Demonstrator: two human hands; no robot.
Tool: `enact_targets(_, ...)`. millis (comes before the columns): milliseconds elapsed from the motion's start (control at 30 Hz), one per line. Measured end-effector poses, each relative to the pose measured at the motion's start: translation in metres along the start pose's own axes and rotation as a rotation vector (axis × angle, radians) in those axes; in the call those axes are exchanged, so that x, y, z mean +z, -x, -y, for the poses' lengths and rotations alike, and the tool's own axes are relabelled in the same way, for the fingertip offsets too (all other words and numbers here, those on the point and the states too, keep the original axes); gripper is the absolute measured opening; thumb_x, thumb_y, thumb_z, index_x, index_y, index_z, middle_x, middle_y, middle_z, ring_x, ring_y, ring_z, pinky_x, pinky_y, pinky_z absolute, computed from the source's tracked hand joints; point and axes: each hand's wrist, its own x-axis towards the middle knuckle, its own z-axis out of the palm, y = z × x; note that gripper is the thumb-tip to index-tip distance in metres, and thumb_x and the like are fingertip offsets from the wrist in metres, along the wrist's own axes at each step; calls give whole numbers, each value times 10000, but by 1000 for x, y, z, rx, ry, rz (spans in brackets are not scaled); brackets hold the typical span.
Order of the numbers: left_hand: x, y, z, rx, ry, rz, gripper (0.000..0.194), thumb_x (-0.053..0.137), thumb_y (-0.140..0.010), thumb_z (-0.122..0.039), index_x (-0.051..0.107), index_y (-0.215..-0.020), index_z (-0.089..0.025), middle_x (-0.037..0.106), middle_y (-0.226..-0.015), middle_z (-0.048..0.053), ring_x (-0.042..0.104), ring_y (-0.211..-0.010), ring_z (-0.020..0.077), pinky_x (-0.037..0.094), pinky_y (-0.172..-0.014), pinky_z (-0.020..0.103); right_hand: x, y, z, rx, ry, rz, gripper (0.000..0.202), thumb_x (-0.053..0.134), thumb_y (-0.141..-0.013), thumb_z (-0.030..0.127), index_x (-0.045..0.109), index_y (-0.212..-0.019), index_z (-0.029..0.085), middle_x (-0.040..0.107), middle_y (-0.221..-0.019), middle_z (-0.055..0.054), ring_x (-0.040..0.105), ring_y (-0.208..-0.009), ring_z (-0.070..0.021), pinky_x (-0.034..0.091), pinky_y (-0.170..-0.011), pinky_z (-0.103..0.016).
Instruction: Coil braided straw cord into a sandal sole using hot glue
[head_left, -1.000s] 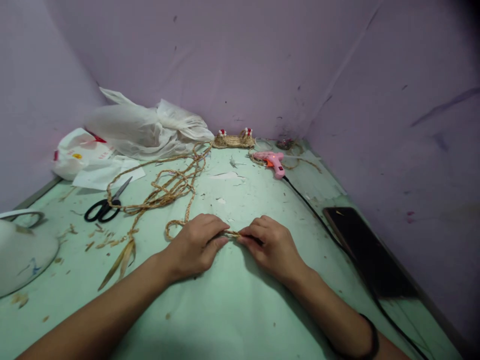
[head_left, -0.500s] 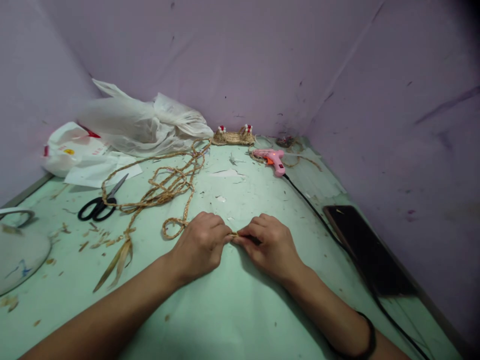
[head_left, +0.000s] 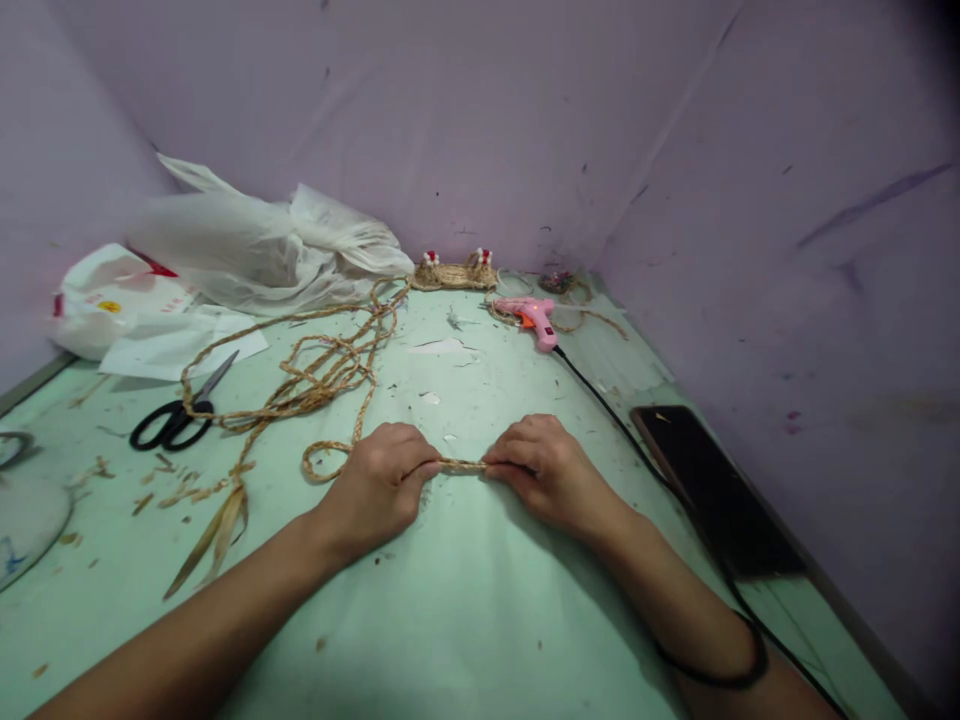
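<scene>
A short stretch of braided straw rope (head_left: 463, 466) runs level between my two hands, low over the green tabletop (head_left: 442, 590). My left hand (head_left: 386, 480) pinches its left end between thumb and fingers. At the other end my right hand (head_left: 547, 470) pinches it the same way, its fingers curled. Beyond and left of my left hand lies a loose tangle of the braided rope (head_left: 322, 375), with a small loop beside my left wrist and a frayed, leafy end (head_left: 225, 515) on the table.
Black-handled scissors (head_left: 180, 415) touch the tangle. A pink glue gun (head_left: 536, 318) with a black cord lies at the back, near a woven piece (head_left: 454, 276). A dark phone (head_left: 716, 490) is on the right. White plastic bags (head_left: 262, 240) rest against the wall; straw scraps lie left.
My hands have moved apart, and more of the braid shows between them. The whole view has shifted slightly, so the table's objects appear farther left.
</scene>
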Motion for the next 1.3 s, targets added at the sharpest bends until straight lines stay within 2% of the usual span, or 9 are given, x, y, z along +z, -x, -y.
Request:
enact_targets(267,-2,1,-1,48,1,-49,149,547,-801,-117,659,-704,-137,621,-647,42,554,-655,158,451,-623,293,-2,0,2,-37,-5,-34,133,543,-839,179,626,-737,162,628,-667,-44,531,-689,-177,359,-728,-351)
enact_targets(567,-7,1,0,140,-89,-35,162,482,-831,-94,607,-738,-136,572,-664,52,501,-676,168,420,-627,307,-6,-2,3,-26,67,-24,150,583,-835,216,621,-696,174,631,-628,-22,540,-642,-158,352,-820,-390)
enact_targets(633,-7,0,1,154,-116,-5,174,465,-840,-89,596,-735,-135,561,-671,57,490,-685,172,411,-633,311,-8,-2,8,-7,98,-4,79,618,-814,251,639,-789,179,668,-747,-42,571,-736,-185,326,-875,-423)
enact_targets(700,-5,-2,-2,170,-124,6,175,458,-840,-83,584,-730,-137,549,-671,56,482,-689,172,403,-636,312,-8,-4,17,0,140,6,200,641,-793,296,628,-954,178,678,-940,-81,574,-865,-225,290,-924,-458)
enact_targets(767,-1,-2,-7,187,-120,-4,179,450,-832,-69,565,-717,-141,536,-661,50,473,-681,170,393,-634,311,-4,-6,26,-23,177,22,270,613,-810,290,596,-1051,170,668,-1008,-99,567,-899,-237,271,-944,-472)
enact_targets(867,5,-2,-15,200,-111,-33,205,426,-818,-39,519,-672,-149,511,-639,41,450,-652,162,372,-614,310,7,-8,36,-64,235,69,136,504,-868,194,626,-919,164,673,-785,-63,573,-747,-196,342,-862,-412)
enact_targets(933,7,-1,-18,194,-99,-35,212,418,-815,-33,495,-656,-151,498,-634,40,440,-646,160,360,-603,309,13,-7,37,-70,263,88,190,463,-885,175,624,-784,158,629,-663,-42,550,-642,-170,380,-696,-324)
enact_targets(1033,3,0,-19,196,-66,13,198,429,-823,-51,484,-660,-149,489,-640,39,433,-653,161,355,-605,310,13,-5,35,-74,252,108,287,420,-916,209,594,-692,163,583,-590,-21,503,-536,-138,312,-518,-267)
enact_targets(1300,-12,0,-11,149,-41,87,189,422,-841,-76,489,-682,-153,497,-653,37,440,-663,160,359,-606,294,2,-1,25,-48,178,185,236,410,-910,189,623,-810,165,637,-633,-26,549,-542,-134,336,-526,-244)
